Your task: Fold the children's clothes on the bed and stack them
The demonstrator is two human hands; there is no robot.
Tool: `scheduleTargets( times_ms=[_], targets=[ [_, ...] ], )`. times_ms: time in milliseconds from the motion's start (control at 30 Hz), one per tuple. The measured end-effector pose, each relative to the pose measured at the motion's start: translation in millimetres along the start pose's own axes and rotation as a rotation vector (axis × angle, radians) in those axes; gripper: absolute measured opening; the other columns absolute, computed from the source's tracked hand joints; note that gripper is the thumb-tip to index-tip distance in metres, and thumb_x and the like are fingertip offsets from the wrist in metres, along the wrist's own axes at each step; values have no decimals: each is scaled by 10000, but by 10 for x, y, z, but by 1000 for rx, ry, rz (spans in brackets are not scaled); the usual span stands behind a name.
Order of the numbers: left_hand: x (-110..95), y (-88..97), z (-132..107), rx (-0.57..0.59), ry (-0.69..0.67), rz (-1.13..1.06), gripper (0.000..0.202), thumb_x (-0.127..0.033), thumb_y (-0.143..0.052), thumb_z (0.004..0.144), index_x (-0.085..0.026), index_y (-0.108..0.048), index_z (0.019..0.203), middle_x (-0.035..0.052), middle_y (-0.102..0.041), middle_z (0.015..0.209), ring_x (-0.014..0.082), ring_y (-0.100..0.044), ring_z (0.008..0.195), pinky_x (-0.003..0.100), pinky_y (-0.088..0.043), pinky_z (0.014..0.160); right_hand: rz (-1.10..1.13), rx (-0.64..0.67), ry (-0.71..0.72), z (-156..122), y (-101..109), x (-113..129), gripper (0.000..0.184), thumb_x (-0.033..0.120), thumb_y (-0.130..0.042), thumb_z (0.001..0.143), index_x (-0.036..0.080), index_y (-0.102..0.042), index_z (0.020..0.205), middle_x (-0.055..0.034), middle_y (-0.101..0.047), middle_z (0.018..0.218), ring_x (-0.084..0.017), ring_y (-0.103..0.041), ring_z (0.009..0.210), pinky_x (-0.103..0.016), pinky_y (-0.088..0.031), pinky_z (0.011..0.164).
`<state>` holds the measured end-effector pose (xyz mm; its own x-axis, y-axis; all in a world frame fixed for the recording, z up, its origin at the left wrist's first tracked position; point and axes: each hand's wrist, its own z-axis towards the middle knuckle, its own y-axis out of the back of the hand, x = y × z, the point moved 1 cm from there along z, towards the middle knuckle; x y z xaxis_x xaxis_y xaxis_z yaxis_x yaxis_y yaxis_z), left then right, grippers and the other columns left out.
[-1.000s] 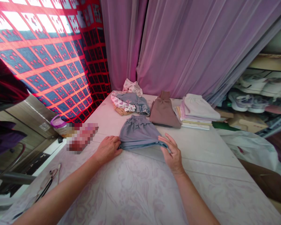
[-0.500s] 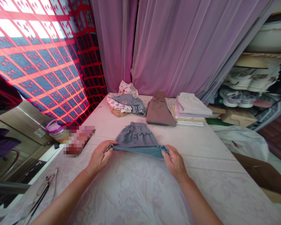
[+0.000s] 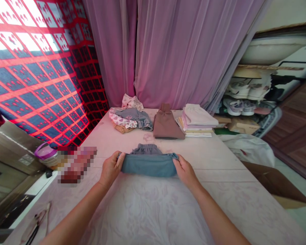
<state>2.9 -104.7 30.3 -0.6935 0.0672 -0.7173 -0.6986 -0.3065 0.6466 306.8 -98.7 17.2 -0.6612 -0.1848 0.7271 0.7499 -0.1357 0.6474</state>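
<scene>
A small grey-blue skirt (image 3: 148,162) with a ruffled waistband lies on the pale patterned bed cover (image 3: 148,211), its near hem lifted and turned toward the waistband. My left hand (image 3: 111,168) pinches the hem's left corner. My right hand (image 3: 185,171) pinches the right corner. Both hands are closed on the fabric, holding the fold up off the cover.
Behind the skirt lie a brown garment (image 3: 167,124), a stack of folded pale clothes (image 3: 197,120) and a loose pile of printed and denim clothes (image 3: 131,117). Purple curtains (image 3: 168,51) hang behind. A cardboard box (image 3: 275,185) and white bag (image 3: 247,149) sit right of the bed.
Both hands took hold of the skirt's near hem, lifted it and folded it away from me toward the waistband. The view tilted slightly downward.
</scene>
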Motion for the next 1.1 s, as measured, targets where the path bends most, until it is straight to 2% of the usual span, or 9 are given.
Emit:
scheduleTargets(
  times_ms=[133,300,533,667,767,833,900,1000,1100],
  targets=[
    [-75,-155,481,-40,44,87,407,-528,-346,860,-218,-467,627,-50,-400,517,124,-442,533,221,-299,528,-154,-51,-168,476,-160,32,352,336,-333,884,186,-621,1019,-65,-691,814,-213,-632,768,-267,-432,650],
    [39,-328,827,100,153,220,425,-502,-327,888,-214,-535,654,24,-607,644,180,-572,661,252,-355,590,-360,-16,-243,720,-394,-43,353,284,-334,929,165,-600,1127,-99,-702,889,-211,-633,790,-265,-398,660],
    [176,-424,945,227,208,209,502,-564,-339,876,-188,-652,763,83,-713,809,246,-647,828,294,-437,717,-474,8,-226,725,-471,-191,368,342,-344,948,210,-563,1213,-80,-712,875,-199,-634,732,-266,-384,630],
    [150,-270,874,309,319,-124,587,-660,-398,824,-172,-678,988,89,-706,1077,267,-623,1030,319,-468,842,-394,9,-231,736,-432,-236,391,372,-362,933,208,-543,1239,-79,-713,924,-207,-643,765,-278,-407,653],
    [191,-120,632,359,387,-397,643,-645,-509,788,-206,-555,1256,88,-653,1200,237,-615,1063,313,-491,838,-271,-40,-235,633,-407,-239,465,417,-370,920,184,-481,1306,-62,-714,916,-209,-650,775,-285,-432,670],
    [248,-92,419,328,373,-487,733,-570,-597,766,-214,-415,1381,82,-672,1113,213,-634,1003,308,-494,822,-225,-85,-241,512,-421,-219,541,444,-386,904,160,-415,1364,-68,-713,951,-220,-658,788,-300,-452,682],
    [293,-154,222,250,300,-538,810,-504,-640,750,-203,-318,1430,48,-670,984,181,-642,899,293,-490,778,-220,-148,-219,395,-464,-179,588,442,-403,892,143,-372,1398,-99,-696,1045,-235,-663,853,-315,-471,714],
    [285,-346,62,48,189,-519,708,-469,-590,790,-206,-355,1403,-13,-593,830,120,-574,705,236,-447,645,-250,-193,-159,326,-538,-113,534,372,-371,908,146,-396,1391,-132,-665,1142,-238,-656,938,-317,-484,752],
    [193,-481,96,-161,145,-403,531,-429,-465,874,-206,-433,1355,-19,-530,785,108,-507,643,222,-404,594,-300,-158,-168,398,-523,-95,487,314,-349,921,169,-434,1378,-118,-691,1079,-230,-671,863,-309,-488,718]
  ],
)
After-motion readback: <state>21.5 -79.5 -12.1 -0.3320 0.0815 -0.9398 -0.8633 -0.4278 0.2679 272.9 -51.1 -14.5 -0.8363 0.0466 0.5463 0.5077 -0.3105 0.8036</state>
